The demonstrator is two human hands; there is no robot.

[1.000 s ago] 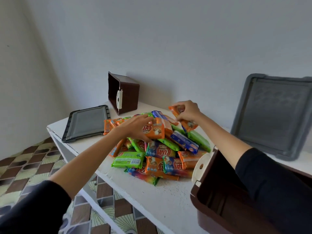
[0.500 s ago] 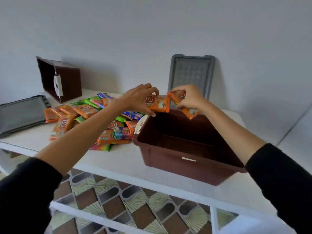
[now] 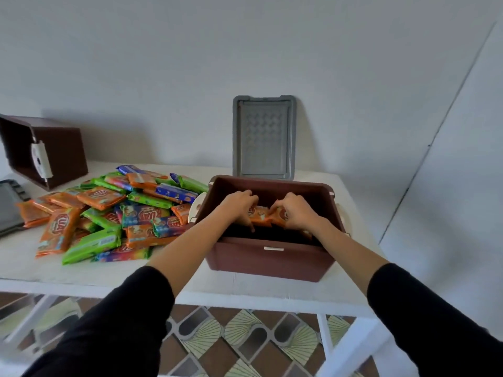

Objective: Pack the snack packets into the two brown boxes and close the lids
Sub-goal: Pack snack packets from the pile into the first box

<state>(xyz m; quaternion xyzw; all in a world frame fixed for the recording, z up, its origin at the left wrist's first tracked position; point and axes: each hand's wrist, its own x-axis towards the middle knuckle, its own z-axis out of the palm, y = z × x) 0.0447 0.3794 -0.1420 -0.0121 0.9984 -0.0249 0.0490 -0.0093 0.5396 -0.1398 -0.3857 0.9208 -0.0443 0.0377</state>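
Observation:
An open brown box [image 3: 269, 261] stands on the white table [image 3: 190, 284] in front of me. Both my hands reach down inside it. My left hand [image 3: 239, 205] grips an orange snack packet [image 3: 258, 212], and my right hand [image 3: 295, 212] grips another orange packet [image 3: 279, 215] beside it. A pile of orange, green and blue snack packets [image 3: 114, 213] lies on the table left of the box. A second brown box [image 3: 43, 152] lies tipped on its side at the back left, its opening facing left.
A grey lid [image 3: 263, 137] leans upright against the wall behind the near box. Another grey lid [image 3: 9, 205] lies flat at the table's left edge. The table's front edge is near me, with patterned floor tiles [image 3: 231, 341] below.
Both hands have carried their orange packets from above the box rim down into the box. My view has swung right and closer to the box.

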